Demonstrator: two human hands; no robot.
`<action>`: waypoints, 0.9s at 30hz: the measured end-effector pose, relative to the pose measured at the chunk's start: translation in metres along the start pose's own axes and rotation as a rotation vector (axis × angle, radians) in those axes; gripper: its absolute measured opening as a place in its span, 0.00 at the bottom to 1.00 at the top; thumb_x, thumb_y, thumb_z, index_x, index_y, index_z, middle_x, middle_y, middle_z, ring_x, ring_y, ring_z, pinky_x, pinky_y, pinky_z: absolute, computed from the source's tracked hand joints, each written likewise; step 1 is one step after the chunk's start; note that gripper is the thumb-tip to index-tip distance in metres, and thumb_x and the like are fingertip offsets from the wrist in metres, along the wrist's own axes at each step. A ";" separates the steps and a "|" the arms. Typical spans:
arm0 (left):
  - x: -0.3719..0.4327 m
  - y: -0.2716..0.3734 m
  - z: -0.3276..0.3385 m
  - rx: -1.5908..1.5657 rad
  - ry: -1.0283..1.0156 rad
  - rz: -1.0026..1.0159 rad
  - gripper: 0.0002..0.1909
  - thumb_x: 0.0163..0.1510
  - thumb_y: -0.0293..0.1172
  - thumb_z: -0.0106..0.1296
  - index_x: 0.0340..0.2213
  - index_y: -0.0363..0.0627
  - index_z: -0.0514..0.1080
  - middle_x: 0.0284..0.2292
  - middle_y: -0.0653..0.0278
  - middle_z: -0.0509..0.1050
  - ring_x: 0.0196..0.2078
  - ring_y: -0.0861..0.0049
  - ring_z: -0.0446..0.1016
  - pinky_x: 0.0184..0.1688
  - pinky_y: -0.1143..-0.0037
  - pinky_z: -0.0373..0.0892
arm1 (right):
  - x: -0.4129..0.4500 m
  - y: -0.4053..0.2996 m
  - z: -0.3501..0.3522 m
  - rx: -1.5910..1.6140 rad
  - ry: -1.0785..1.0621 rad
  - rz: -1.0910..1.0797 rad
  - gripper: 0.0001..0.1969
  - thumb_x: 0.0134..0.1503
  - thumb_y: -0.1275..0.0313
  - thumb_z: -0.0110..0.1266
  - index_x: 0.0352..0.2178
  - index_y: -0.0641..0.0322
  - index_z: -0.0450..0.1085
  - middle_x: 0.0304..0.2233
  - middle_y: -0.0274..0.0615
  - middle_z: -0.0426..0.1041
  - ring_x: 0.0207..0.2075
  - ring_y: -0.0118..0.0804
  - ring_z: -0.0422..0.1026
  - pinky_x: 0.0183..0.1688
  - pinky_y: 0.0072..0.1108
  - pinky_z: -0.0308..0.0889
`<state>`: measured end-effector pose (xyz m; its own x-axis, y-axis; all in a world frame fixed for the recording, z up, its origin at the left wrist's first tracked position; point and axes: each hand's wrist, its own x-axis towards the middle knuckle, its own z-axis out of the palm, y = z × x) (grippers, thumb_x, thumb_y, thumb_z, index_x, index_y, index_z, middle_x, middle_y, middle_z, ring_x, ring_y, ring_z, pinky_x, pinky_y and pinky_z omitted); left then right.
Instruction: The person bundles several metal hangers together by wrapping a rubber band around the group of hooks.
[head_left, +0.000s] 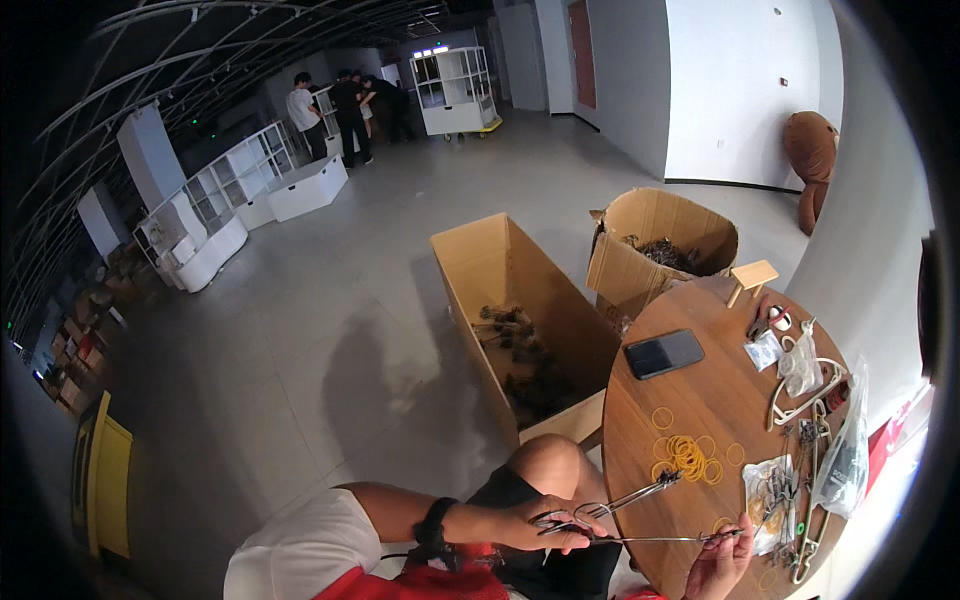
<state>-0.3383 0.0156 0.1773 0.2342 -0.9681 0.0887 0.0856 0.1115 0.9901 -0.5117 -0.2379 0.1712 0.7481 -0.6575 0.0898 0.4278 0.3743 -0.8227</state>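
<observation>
My left hand (517, 525), with a black band on its wrist, grips a bundle of slim metal rods (637, 495) with looped ends. Dark clip-like tips of the bundle reach over the round wooden table (637, 412). One thin metal rod (652, 539) stretches across from that hand to my right hand (721, 559), whose fingers pinch its dark far end. Small details at the pinch cannot be made out. Just beyond the bundle's tips lies a pile of yellow rubber bands (686, 456). Right of it, a clear plastic bag (759, 487) lies near more metal rods (784, 495).
A smartphone (664, 353), pliers (759, 319), a small wooden stand (754, 276) and plastic hangers (806, 405) lie on the table. A long cardboard box (469, 277) and a rounder one (637, 214) hold dark metal pieces. People (349, 112) stand by white shelving far off.
</observation>
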 end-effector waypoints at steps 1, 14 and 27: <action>-0.001 0.000 0.002 -0.010 -0.002 -0.001 0.14 0.53 0.28 0.45 0.41 0.34 0.65 0.27 0.66 0.67 0.25 0.86 0.67 0.29 0.84 0.62 | -0.002 -0.003 -0.008 0.105 -0.040 0.024 0.18 0.51 0.83 0.46 0.45 0.67 0.59 0.36 0.43 0.66 0.33 0.30 0.65 0.34 0.15 0.63; -0.016 0.004 -0.031 -0.209 0.276 -0.224 0.13 0.50 0.24 0.47 0.39 0.40 0.69 0.17 0.69 0.67 0.16 0.89 0.61 0.17 0.87 0.57 | 0.027 -0.032 0.047 -1.003 -0.280 -0.291 0.09 0.44 0.84 0.53 0.31 0.71 0.69 0.25 0.43 0.70 0.26 0.31 0.68 0.29 0.16 0.62; 0.000 0.007 -0.018 -0.083 0.181 -0.060 0.12 0.47 0.22 0.51 0.37 0.37 0.70 0.21 0.62 0.71 0.18 0.86 0.66 0.18 0.86 0.61 | 0.037 -0.080 0.042 -1.243 -0.784 -0.273 0.12 0.33 0.89 0.51 0.24 0.67 0.70 0.25 0.44 0.71 0.29 0.40 0.71 0.30 0.22 0.66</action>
<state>-0.3206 0.0208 0.1827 0.3958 -0.9183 0.0012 0.1827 0.0800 0.9799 -0.4964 -0.2643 0.2638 0.9660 0.0465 0.2544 0.2030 -0.7456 -0.6347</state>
